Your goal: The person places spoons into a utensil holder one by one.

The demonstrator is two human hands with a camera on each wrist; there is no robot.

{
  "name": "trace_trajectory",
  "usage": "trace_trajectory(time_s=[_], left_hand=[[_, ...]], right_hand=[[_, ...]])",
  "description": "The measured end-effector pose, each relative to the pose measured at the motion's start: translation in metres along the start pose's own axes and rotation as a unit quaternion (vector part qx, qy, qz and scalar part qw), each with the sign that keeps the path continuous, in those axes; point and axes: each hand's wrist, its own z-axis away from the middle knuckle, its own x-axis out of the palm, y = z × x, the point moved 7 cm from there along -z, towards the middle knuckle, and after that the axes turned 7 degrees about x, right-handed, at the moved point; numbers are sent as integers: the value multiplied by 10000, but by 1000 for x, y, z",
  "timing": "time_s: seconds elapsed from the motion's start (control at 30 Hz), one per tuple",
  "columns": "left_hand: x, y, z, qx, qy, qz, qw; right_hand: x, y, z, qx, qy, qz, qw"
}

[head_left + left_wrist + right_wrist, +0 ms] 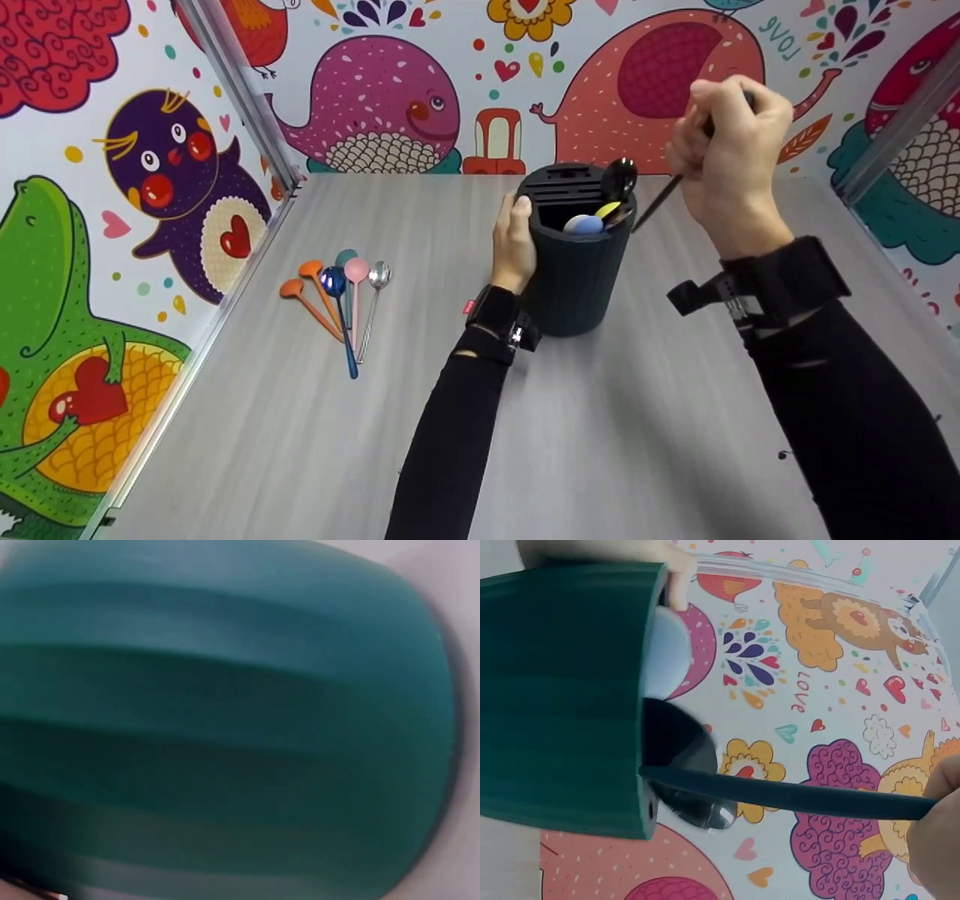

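Note:
A dark green ribbed utensil holder (571,289) with a slotted black top stands on the table. My left hand (514,244) grips its left side close to the rim. The holder's wall (225,712) fills the left wrist view. My right hand (739,142), raised to the right of the holder, holds a long thin dark handle (658,202) that slants down to the rim. In the right wrist view this handle (802,799) meets the rim; its far end is hidden. Out of the holder stick a black spoon (619,178), a light blue spoon head (589,224) and a yellow one (606,210).
Left of the holder, several spoons lie fanned on the grey table (247,420): two orange spoons (292,288), a blue metallic spoon (333,281), a pink spoon (356,270), a teal one (346,256) and a silver spoon (379,275). Cartoon-printed walls (517,90) enclose the table.

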Motion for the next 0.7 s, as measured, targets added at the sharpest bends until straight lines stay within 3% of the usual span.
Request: trace_trajectory(time_s=[0.4, 0.7], left_hand=[[-3, 2, -3, 7, 1, -36, 10000], [-1, 2, -2, 68, -15, -141, 9999]], right_hand=[[10, 16, -5, -437, 167, 41, 9989], [-14, 59, 6, 76, 527, 302, 9981]])
